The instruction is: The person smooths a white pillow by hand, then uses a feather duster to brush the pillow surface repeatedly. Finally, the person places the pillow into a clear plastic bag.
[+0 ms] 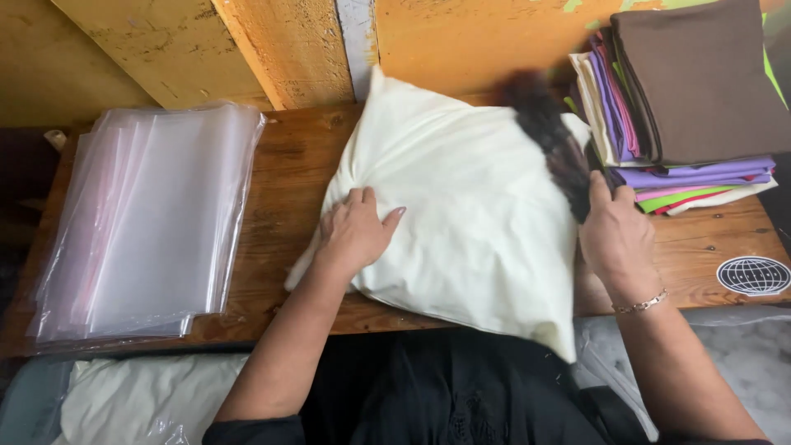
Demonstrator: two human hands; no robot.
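Item: one cream pillow (461, 214), centre of the frame, lying on the wooden bench (288, 165) with its lower right corner hanging over the near edge. I judged it was laid flat there so both hands could work its cover.

My left hand (354, 235) lay palm down on the pillow's left side, fingers (362, 202) spread and flat, pinching nothing; it seemed to pin the pillow in place. My right hand (614, 235) stood at the pillow's right edge, fingers curled tight around the handle of one dark brush (552, 136). The brush head was blurred, so I could not tell its bristles apart; it lay across the upper right of the pillow. One thin bracelet (641, 305) sat on the right wrist.

Left of the frame: one stack of clear plastic bags (148, 222), flat on the bench, too thin and many to count, well apart from the pillow.

Upper right: one pile of folded cloths (692, 99), brown on top, with purple, pink, green and white edges below; I counted about six layers, not surely.

Lower right of the bench: one round sticker (753, 275).

Lower left, below the bench: one more pale cushion (140, 400), partly seen.
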